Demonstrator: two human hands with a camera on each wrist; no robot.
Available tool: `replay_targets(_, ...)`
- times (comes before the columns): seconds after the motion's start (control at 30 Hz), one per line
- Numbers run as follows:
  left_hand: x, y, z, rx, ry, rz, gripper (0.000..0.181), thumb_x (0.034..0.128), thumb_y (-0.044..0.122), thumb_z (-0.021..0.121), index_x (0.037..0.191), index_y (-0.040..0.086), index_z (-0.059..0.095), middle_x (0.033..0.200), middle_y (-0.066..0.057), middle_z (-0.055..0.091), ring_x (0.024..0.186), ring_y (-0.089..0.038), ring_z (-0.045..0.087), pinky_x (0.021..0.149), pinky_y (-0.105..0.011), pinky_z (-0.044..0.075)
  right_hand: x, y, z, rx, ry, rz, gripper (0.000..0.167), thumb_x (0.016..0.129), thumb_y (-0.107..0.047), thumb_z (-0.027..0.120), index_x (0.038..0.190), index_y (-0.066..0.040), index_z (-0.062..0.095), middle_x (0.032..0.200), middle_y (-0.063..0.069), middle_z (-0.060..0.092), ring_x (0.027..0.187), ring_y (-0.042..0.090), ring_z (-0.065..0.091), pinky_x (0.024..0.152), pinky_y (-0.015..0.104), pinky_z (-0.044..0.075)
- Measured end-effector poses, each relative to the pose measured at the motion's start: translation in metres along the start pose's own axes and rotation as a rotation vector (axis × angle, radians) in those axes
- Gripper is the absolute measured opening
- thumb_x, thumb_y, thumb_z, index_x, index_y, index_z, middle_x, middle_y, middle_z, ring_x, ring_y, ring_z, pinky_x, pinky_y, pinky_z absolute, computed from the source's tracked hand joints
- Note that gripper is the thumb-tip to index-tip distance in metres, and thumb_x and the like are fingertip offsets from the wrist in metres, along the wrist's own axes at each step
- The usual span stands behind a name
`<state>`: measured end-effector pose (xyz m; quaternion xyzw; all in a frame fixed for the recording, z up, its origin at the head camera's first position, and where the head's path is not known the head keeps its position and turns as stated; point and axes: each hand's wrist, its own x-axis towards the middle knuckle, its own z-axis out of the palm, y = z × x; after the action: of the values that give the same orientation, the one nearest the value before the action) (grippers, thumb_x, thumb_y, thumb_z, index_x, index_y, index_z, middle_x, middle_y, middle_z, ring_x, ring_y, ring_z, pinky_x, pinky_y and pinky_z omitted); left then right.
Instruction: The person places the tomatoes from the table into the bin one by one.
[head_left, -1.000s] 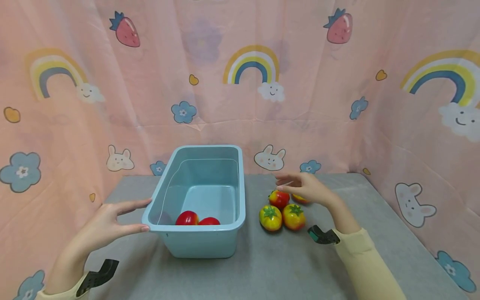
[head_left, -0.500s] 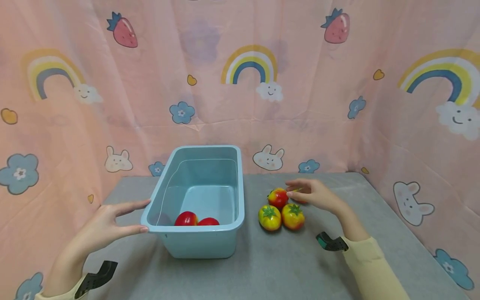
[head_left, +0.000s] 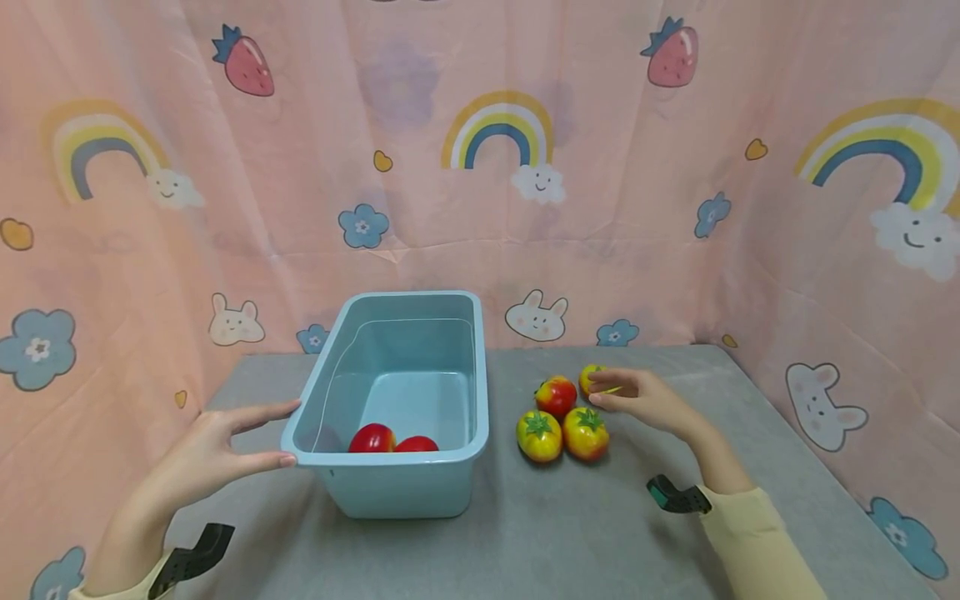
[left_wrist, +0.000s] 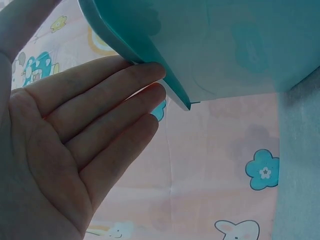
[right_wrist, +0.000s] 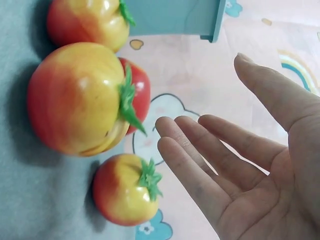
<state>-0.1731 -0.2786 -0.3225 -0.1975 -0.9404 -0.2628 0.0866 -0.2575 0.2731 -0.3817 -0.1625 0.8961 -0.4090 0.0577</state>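
My left hand (head_left: pixel 206 454) is at the left corner of the light blue bin (head_left: pixel 397 487), fingers and thumb spread and fairly straight; the left wrist view shows its fingertips against the rim (left_wrist: pixel 172 80). Two red fruits (head_left: pixel 372 437) lie inside the bin at its near end. Right of the bin, a red tomato (head_left: pixel 556 397) and two yellow-red ones (head_left: pixel 539 436) (head_left: pixel 587 433) sit grouped. My right hand (head_left: pixel 648 404) hovers beside the rear tomato (head_left: pixel 589 379), partly covering it; in the right wrist view the hand (right_wrist: pixel 240 165) is empty, its fingers extended.
The grey table (head_left: pixel 585 533) extends around the bin and the tomatoes. A pink patterned curtain (head_left: pixel 315 200) hangs behind the table and along its sides.
My right hand has moved right and slightly down, away from above the red tomato, uncovering more of the rear one. The left hand and the bin stay in place.
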Motion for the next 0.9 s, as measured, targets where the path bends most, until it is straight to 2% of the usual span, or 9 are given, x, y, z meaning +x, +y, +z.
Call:
replay_targets(0.13,0.000,0.000,0.000,0.002,0.001,0.002,0.060,0.0745,0.045,0.077,0.129,0.029,0.059,0.122,0.004,0.065,0.115,-0.028,0.060,0.086,-0.038,0.050,-0.004,0.005,-0.001,-0.014,0.002,0.007,0.053,0.091,-0.040,0.062,0.132,-0.007,0.054,0.125,0.014,0.062,0.114,0.033,0.058,0.091,0.047,0.050)
replay_targets(0.4,0.000,0.001,0.000,0.004,0.000,0.004,0.060,0.0744,0.045,0.077,0.129,0.028,0.060,0.122,0.003,0.066,0.115,-0.028,0.060,0.085,-0.040,0.050,-0.010,0.018,-0.001,-0.033,0.010,0.014,0.054,0.091,-0.040,0.062,0.131,-0.005,0.055,0.120,0.013,0.064,0.109,0.030,0.061,0.087,0.044,0.052)
replay_targets(0.63,0.000,0.000,0.000,-0.005,0.004,0.014,0.060,0.0748,0.044,0.077,0.129,0.026,0.060,0.122,0.001,0.066,0.114,-0.030,0.060,0.086,-0.049,0.050,-0.014,0.028,0.002,-0.033,-0.006,0.058,0.054,0.090,-0.040,0.062,0.130,-0.005,0.055,0.120,0.012,0.064,0.109,0.031,0.060,0.088,0.043,0.051)
replay_targets(0.9,0.000,0.000,0.000,0.003,0.003,0.005,0.060,0.0745,0.046,0.077,0.130,0.028,0.060,0.122,0.003,0.066,0.114,-0.028,0.060,0.086,-0.046,0.050,-0.017,0.034,0.013,-0.031,-0.040,0.086,0.050,0.090,-0.039,0.063,0.129,-0.009,0.057,0.122,0.011,0.064,0.110,0.030,0.060,0.091,0.047,0.049)
